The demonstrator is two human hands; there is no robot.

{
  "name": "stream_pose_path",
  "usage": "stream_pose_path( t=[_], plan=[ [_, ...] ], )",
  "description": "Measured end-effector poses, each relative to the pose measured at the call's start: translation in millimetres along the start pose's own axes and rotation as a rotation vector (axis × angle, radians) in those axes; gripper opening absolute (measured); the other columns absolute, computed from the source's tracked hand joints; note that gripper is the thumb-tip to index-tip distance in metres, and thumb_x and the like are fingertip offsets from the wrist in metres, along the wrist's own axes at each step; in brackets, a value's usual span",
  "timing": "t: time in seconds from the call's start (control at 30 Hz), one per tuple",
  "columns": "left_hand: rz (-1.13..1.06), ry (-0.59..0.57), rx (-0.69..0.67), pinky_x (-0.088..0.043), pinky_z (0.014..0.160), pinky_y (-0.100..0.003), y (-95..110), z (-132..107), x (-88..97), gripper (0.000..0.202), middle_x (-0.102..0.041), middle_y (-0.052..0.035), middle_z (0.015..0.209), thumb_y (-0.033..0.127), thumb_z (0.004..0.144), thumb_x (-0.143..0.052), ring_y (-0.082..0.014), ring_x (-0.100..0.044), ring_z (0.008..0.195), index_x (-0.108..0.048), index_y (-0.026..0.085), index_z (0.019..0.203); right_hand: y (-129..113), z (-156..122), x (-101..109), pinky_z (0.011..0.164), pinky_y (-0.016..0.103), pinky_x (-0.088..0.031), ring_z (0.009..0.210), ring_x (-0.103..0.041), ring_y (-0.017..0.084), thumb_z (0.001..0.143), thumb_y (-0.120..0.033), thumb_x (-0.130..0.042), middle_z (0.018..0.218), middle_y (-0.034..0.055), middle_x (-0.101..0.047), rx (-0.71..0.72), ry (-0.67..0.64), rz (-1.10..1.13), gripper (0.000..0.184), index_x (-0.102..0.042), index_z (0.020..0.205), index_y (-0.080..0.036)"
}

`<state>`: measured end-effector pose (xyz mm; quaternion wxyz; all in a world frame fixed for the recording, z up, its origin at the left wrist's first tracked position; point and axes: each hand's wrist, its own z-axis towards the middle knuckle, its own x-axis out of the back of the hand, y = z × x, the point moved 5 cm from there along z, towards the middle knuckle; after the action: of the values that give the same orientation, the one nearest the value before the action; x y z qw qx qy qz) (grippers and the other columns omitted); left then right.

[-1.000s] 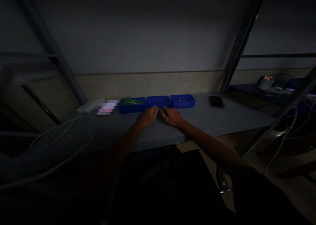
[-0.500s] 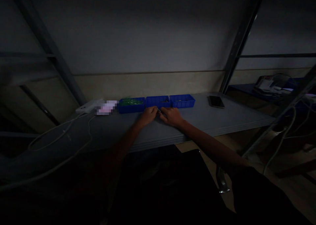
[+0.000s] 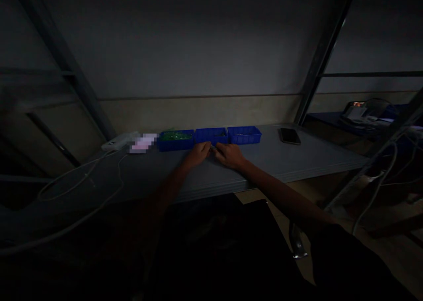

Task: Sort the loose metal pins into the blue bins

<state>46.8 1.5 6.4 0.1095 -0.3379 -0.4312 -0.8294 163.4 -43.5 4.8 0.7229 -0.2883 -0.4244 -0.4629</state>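
Note:
My left hand (image 3: 199,153) and my right hand (image 3: 230,154) meet over the grey table (image 3: 271,160), fingers closed in a pinch. Between their fingertips is a small thing, too dark and tiny to name. Just beyond the hands three blue bins stand in a row. The left bin (image 3: 176,145) contains green plastic-looking material (image 3: 175,135). A few small pieces, hard to make out, lie in the middle bin (image 3: 203,138). The right bin (image 3: 245,139) holds something thin.
A dark phone (image 3: 290,136) lies at the table's right. On the left are a white power strip (image 3: 120,141), a blurred-out pinkish item (image 3: 142,144) and trailing white cables (image 3: 119,182). Metal posts (image 3: 315,63) frame the table, with a wall (image 3: 198,50) behind.
Both hands stay in nearly the same place, still pinched together. On the far right, a screen in the background now shows a lit picture.

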Motion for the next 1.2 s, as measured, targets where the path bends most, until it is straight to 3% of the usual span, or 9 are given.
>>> stream_pose_path(
  t=[0.33,0.57,0.7,0.8,1.0,1.2],
  plan=[
    [0.042,0.021,-0.123,-0.036,0.059,-0.025,7.1,-1.7,-1.5,0.034,-0.043,0.0026,0.054,0.031,0.09,-0.025,-0.0117,-0.045,0.054,-0.04,0.019,0.062,8.5,3.7,-1.2,0.057,0.024,-0.029,0.058,-0.051,0.013,0.091,-0.037,-0.031,0.067,0.0015,-0.061,-0.066,0.094,0.207,0.034,-0.057,0.083,-0.018],
    [0.014,0.019,-0.144,-0.036,0.053,-0.022,2.2,-2.6,-4.3,0.026,-0.048,0.0048,0.055,0.035,0.087,-0.036,-0.0112,-0.048,0.051,-0.05,0.016,0.099,15.9,5.0,-2.2,0.057,0.023,-0.032,0.058,-0.051,0.013,0.093,-0.036,-0.025,0.061,-0.0001,-0.055,-0.124,0.134,0.286,0.039,-0.054,0.073,-0.019],
    [0.024,0.027,-0.171,-0.036,0.052,-0.021,3.2,-2.9,-3.9,0.028,-0.05,0.0042,0.056,0.037,0.086,-0.039,-0.011,-0.048,0.052,-0.051,0.016,0.101,15.8,4.6,-2.2,0.056,0.023,-0.032,0.058,-0.051,0.013,0.093,-0.036,-0.025,0.062,0.0001,-0.056,-0.113,0.112,0.288,0.04,-0.054,0.072,-0.018],
    [0.04,0.028,-0.181,-0.037,0.054,-0.021,5.2,-3.0,-2.1,0.028,-0.05,0.0038,0.056,0.038,0.087,-0.037,-0.0109,-0.049,0.053,-0.053,0.016,0.095,13.9,3.7,-0.4,0.058,0.023,-0.033,0.06,-0.054,0.013,0.094,-0.038,-0.024,0.066,0.0012,-0.059,-0.091,0.111,0.269,0.041,-0.055,0.076,-0.018],
    [0.107,0.084,-0.17,-0.036,0.054,-0.021,4.4,-2.2,2.9,0.027,-0.053,0.0029,0.058,0.034,0.086,-0.038,-0.0112,-0.05,0.054,-0.055,0.016,0.094,12.0,1.4,3.6,0.061,0.023,-0.035,0.067,-0.06,0.016,0.091,-0.04,-0.036,0.075,0.0037,-0.065,-0.115,0.143,0.202,0.034,-0.05,0.108,-0.015],
    [0.131,0.122,-0.14,-0.039,0.059,-0.022,5.6,-0.7,5.5,0.029,-0.062,-0.0002,0.067,0.036,0.085,-0.041,-0.0129,-0.055,0.061,-0.061,0.016,0.09,10.0,2.0,2.9,0.066,0.025,-0.037,0.075,-0.062,0.019,0.092,-0.037,-0.033,0.085,0.0078,-0.067,-0.119,0.115,0.124,0.033,-0.05,0.11,-0.015]
  ],
)
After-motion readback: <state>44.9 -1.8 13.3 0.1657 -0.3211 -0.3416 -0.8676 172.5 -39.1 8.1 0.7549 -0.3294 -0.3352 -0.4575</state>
